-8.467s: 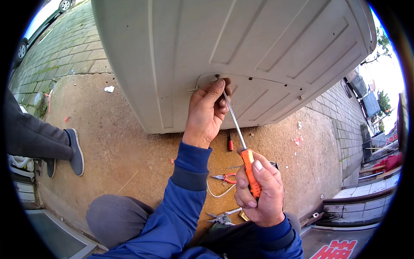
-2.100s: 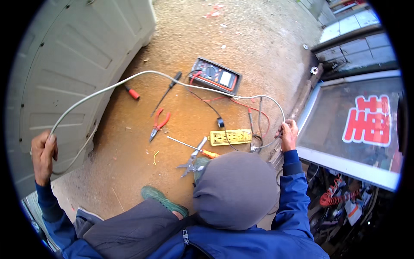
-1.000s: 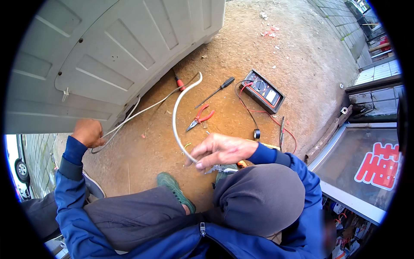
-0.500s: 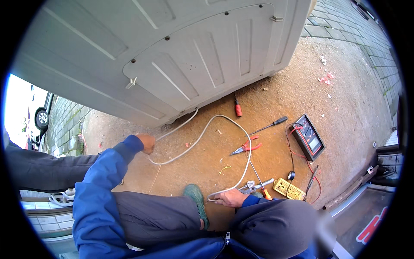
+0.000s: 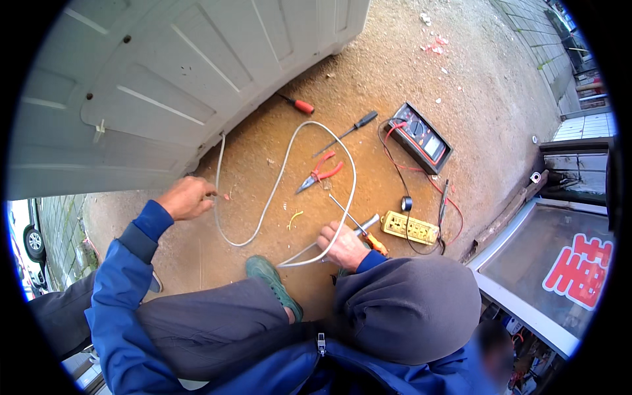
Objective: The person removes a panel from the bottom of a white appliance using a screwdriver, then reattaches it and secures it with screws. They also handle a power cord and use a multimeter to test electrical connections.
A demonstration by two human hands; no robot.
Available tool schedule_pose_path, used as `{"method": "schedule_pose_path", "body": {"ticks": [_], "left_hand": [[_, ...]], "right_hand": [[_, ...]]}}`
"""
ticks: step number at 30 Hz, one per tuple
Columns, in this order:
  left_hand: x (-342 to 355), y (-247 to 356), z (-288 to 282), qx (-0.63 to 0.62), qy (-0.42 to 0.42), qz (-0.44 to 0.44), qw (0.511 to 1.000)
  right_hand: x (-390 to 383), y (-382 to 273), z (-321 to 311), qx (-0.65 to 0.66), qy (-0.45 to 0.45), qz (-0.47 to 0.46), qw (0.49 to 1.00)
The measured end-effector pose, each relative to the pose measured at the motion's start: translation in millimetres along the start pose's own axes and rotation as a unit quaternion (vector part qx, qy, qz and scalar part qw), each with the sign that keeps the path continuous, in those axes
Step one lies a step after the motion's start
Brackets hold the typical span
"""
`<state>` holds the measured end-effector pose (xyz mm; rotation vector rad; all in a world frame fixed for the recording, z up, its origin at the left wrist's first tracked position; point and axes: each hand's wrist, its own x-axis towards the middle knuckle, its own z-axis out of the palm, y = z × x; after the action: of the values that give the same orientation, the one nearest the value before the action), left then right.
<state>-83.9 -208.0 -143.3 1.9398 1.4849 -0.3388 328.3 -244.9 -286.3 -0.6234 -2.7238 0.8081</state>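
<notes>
My left hand [image 5: 191,197] hovers beside the grey metal panel [image 5: 184,79], fingers apart and slightly bent, holding nothing. My right hand [image 5: 339,245] is low near my feet, fingers curled on the white cable [image 5: 288,151], which loops over the dusty ground [image 5: 474,85] from the panel's lower edge. Beside that hand lie an orange-handled screwdriver [image 5: 375,243], partly hidden, and a grey metal tool. Red-handled pliers [image 5: 328,170], a black screwdriver [image 5: 365,120] and a red-handled screwdriver [image 5: 303,106] lie ahead.
At right are a boxed multimeter [image 5: 421,141] with leads, a yellow power strip [image 5: 411,230], a black tape roll [image 5: 407,203] and a framed glass pane [image 5: 520,250] by a wooden bar. Another person's dark trouser leg [image 5: 59,309] is at lower left; a car wheel shows beyond.
The long screwdriver I held at the panel earlier now lies down. The cable I held stretched wide lies in loops on the ground, and my left hand has let go of it.
</notes>
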Motion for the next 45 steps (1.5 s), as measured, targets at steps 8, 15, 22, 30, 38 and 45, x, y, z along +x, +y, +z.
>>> {"method": "schedule_pose_path", "body": {"ticks": [8, 15, 22, 30, 38, 45], "left_hand": [[-1.8, 29.1, -8.2, -0.029, -0.041, -0.003, 0.999], [-4.5, 140.3, 41.8, -0.040, -0.235, 0.171, 0.956], [-7.9, 148.4, 84.5, -0.099, -0.231, 0.182, 0.950], [-1.2, 155.2, 84.5, -0.245, -0.456, 0.126, 0.846], [7.2, 151.6, -27.9, -0.469, -0.261, 0.062, 0.842], [-8.0, 121.7, -50.7, -0.478, -0.119, 0.036, 0.870]], "right_hand": [[-60.0, 3.2, -20.5, -0.056, 0.137, 0.202, 0.968], [-68.0, -19.1, -24.1, -0.027, -0.003, 0.288, 0.957], [-76.9, -30.6, -57.0, 0.009, -0.073, 0.358, 0.931], [-85.7, -42.8, -49.2, 0.049, -0.057, 0.405, 0.911], [-75.6, -11.5, -67.1, 0.063, 0.089, 0.328, 0.938], [-108.1, 36.0, -83.5, -0.144, 0.169, 0.465, 0.857]]}}
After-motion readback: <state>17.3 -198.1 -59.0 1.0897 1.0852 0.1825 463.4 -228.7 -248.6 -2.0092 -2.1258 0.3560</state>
